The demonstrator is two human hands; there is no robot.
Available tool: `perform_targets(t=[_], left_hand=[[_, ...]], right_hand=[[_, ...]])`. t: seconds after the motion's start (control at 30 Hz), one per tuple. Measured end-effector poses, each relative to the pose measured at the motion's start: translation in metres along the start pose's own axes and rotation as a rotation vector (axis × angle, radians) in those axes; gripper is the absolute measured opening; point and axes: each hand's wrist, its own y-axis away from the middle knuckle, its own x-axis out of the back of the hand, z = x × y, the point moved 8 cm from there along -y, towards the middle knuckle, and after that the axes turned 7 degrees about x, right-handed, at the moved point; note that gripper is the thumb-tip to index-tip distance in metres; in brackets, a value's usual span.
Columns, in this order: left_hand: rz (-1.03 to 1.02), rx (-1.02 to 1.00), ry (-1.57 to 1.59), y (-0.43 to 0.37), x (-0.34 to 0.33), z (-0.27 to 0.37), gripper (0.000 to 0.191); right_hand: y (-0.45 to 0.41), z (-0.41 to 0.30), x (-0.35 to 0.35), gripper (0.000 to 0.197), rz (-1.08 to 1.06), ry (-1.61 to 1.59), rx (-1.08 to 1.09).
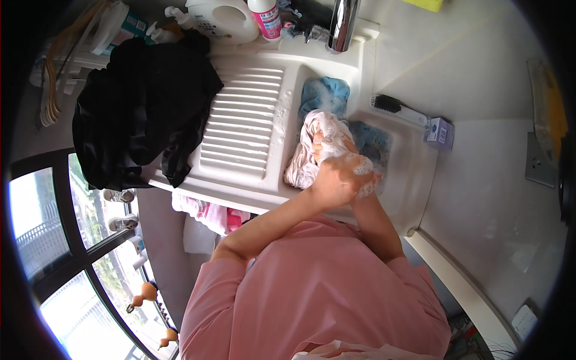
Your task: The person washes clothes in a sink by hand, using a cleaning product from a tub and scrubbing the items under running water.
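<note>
A wet, pale pink cloth [302,168] covered in white suds is bunched up in both my hands over the sink basin [407,180]. My left hand [344,177] crosses in front, closed, with foam on its knuckles. Behind it, partly hidden by the left hand and the suds, my right hand [320,143] has its fingers curled around the cloth. A blue cloth [335,87] lies in soapy water at the basin's far end, just beyond the pink one. Foam and bubbles float on the dark water [371,139] right of my hands.
A ribbed washboard [240,121] adjoins the basin on the left, with black clothing [144,108] heaped beside it. A chrome faucet [343,27] stands behind. Detergent bottles [222,20] line the back. A scrub brush [398,109] and a purple box [440,132] rest on the right ledge.
</note>
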Motion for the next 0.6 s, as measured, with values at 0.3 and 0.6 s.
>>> perform_targets(t=[0.3,0.6], left_hand=[[0.122,0.26,0.07,-0.017,0.018,-0.058,0.033],[0.176,0.583,0.079,0.0,0.019,-0.143,0.032]], right_hand=[[0.024,-0.027,0.008,0.042,0.148,0.609,0.511],[0.036,-0.024,-0.023,0.059,0.202,0.648,0.661]])
